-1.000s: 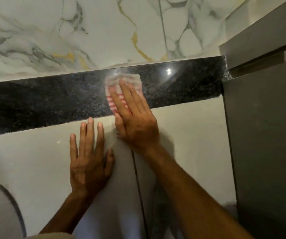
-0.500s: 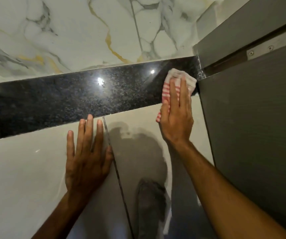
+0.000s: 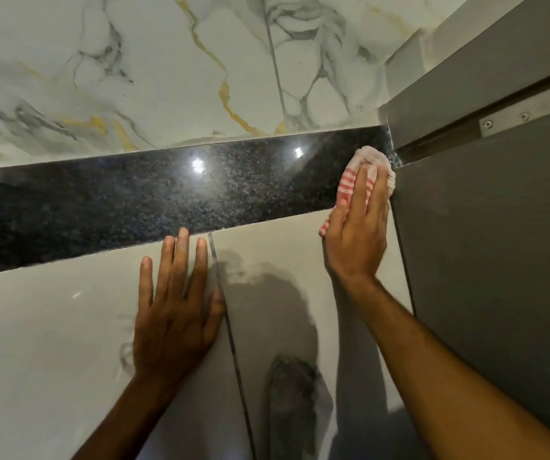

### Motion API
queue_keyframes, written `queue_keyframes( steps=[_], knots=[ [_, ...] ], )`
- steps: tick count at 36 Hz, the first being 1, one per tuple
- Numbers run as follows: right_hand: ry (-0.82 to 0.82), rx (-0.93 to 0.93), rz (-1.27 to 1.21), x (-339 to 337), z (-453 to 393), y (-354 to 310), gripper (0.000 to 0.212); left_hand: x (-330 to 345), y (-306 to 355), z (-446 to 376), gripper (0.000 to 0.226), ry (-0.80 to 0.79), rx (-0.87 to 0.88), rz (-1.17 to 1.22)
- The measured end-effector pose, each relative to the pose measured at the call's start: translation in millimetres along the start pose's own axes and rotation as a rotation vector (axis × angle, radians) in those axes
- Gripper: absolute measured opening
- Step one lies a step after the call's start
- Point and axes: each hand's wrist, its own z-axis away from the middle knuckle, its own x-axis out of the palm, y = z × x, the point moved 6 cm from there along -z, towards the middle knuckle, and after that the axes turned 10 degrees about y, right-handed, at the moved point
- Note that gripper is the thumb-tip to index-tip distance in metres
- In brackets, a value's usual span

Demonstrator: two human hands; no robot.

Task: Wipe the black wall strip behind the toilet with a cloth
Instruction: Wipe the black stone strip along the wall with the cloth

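A glossy black speckled wall strip (image 3: 154,197) runs across the wall, sloping up to the right, with light glints on it. My right hand (image 3: 358,234) presses a white cloth with red stripes (image 3: 371,161) flat against the strip's right end, touching the grey partition. The cloth shows above and left of my fingers; the rest is hidden under the palm. My left hand (image 3: 174,313) lies flat with fingers spread on the pale tile below the strip, fingertips just reaching its lower edge, holding nothing.
A grey partition panel (image 3: 486,247) with a screwed metal bracket (image 3: 529,116) closes off the right side. White marble tile with grey and gold veins (image 3: 167,71) lies above the strip. Pale glossy tile (image 3: 41,327) below has a dark vertical grout line (image 3: 230,327).
My right hand has slid the cloth along the strip from its middle to the right end against the partition. The left hand has stayed flat on the tile.
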Motion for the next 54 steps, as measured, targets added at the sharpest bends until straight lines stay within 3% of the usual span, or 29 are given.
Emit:
queue_keyframes(
  steps=[5,8,11,13,16,19,21,23,27,29,33,36,38,40,42,44,46,48,50,54],
  knots=[
    [0.008,-0.014,-0.065,22,-39,-60,0.068,-1,-1,-1,0.076,0.037,-0.029,0.004],
    [-0.051,-0.25,-0.08,29,-31,-93,0.065,1,-3,0,0.075,0.049,-0.052,0.004],
    [-0.13,-0.421,-0.121,16,13,-73,0.066,1,-4,2,0.074,0.048,-0.068,0.004],
    [-0.152,-0.3,-0.083,3,38,-39,0.069,0,-5,1,0.073,0.044,-0.081,0.011],
    [-0.047,0.034,0.029,-5,38,-14,0.071,-1,-4,0,0.071,0.058,-0.078,0.009],
    [0.052,0.271,0.037,6,12,-43,0.07,-1,-3,-1,0.071,0.089,-0.077,0.016],
    [0.072,0.289,-0.004,20,3,-80,0.07,-1,-5,1,0.072,0.103,-0.09,0.007],
    [0.057,0.103,-0.093,29,7,-124,0.072,-2,-7,1,0.071,0.113,-0.108,0.0],
    [-0.203,-0.63,-0.241,30,66,-162,0.082,-8,-18,9,0.069,0.113,-0.172,-0.027],
    [-0.26,-0.721,-0.206,22,88,-133,0.084,-12,-26,17,0.07,0.101,-0.209,-0.035],
    [-0.157,-0.315,-0.181,2,85,-88,0.082,-19,-46,42,0.07,0.071,-0.276,-0.07],
    [-0.009,-0.036,-0.224,5,70,-126,0.069,-21,-53,51,0.069,0.075,-0.3,-0.084],
    [0.017,-0.02,-0.246,14,68,-171,0.072,-21,-53,51,0.069,0.088,-0.298,-0.087],
    [-0.071,-0.211,-0.294,28,79,-222,0.077,-21,-55,51,0.069,0.098,-0.305,-0.093],
    [-0.205,-0.548,-0.313,38,104,-259,0.084,-24,-63,55,0.069,0.102,-0.346,-0.101],
    [-0.305,-0.833,-0.309,43,127,-264,0.084,-29,-80,65,0.069,0.092,-0.42,-0.101],
    [-0.307,-0.961,-0.309,37,138,-246,0.082,-37,-102,77,0.068,0.087,-0.5,-0.105],
    [-0.288,-0.942,-0.312,29,136,-228,0.085,-43,-120,89,0.066,0.084,-0.553,-0.119],
    [-0.243,-0.793,-0.299,28,130,-231,0.088,-45,-128,96,0.065,0.087,-0.562,-0.14],
    [-0.134,-0.495,-0.235,37,135,-298,0.078,-44,-129,99,0.064,0.111,-0.558,-0.15]
  ],
)
